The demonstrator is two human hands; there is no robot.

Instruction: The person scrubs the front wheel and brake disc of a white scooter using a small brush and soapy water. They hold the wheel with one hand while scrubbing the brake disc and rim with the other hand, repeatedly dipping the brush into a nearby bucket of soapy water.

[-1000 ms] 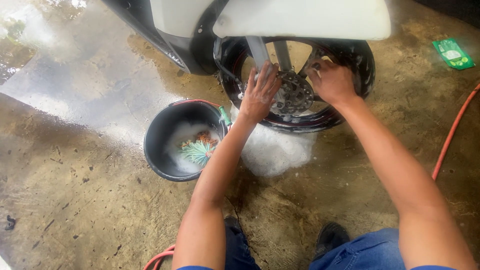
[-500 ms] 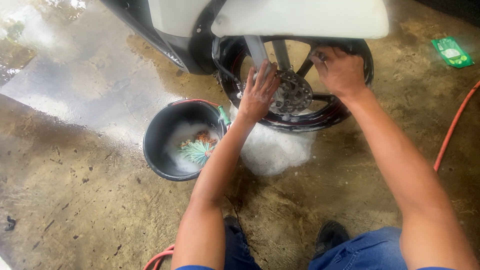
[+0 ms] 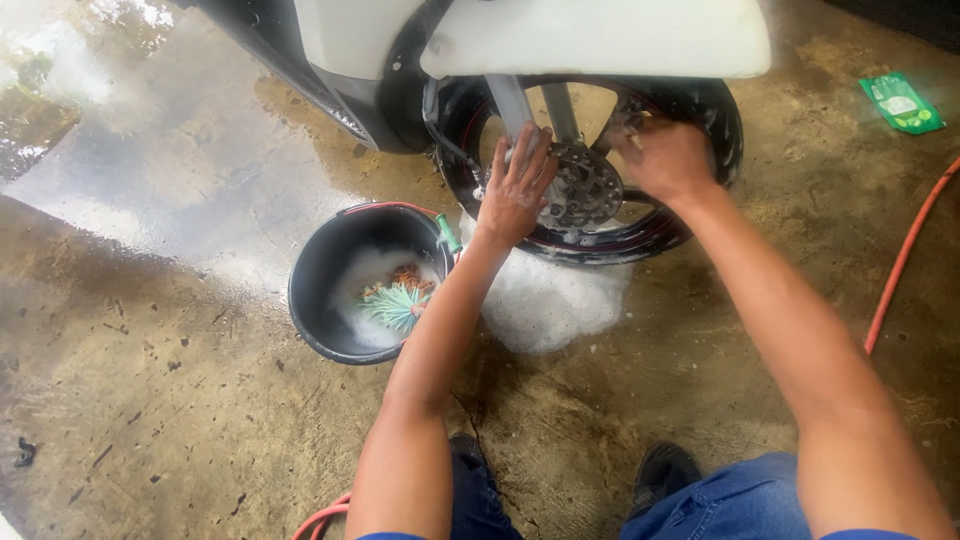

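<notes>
Black bucket [image 3: 330, 300] of suds, brush inside, sits on wet concrete floor [image 3: 150, 400] just beside left forearm; elbow swing could tip it.

Left hand [image 3: 515, 190] flat, fingers spread on fork leg and brake disc [image 3: 585, 185] of front wheel [image 3: 700, 215]; slots could nick fingertips.

Right hand [image 3: 665, 155] blurred, fingers curled among spokes, perhaps holding cloth, cannot tell. Foam slick underfoot.

A wet, stained concrete floor [image 3: 150, 420] fills the frame, glistening at upper left. A black bucket [image 3: 312, 300] of suds stands at centre left, just beside a patch of white foam [image 3: 545, 300] spread under a motorcycle wheel [image 3: 690, 215] at upper centre. An orange hose [image 3: 905, 260] runs down the right edge; a green sachet [image 3: 900, 103] lies at upper right.
</notes>
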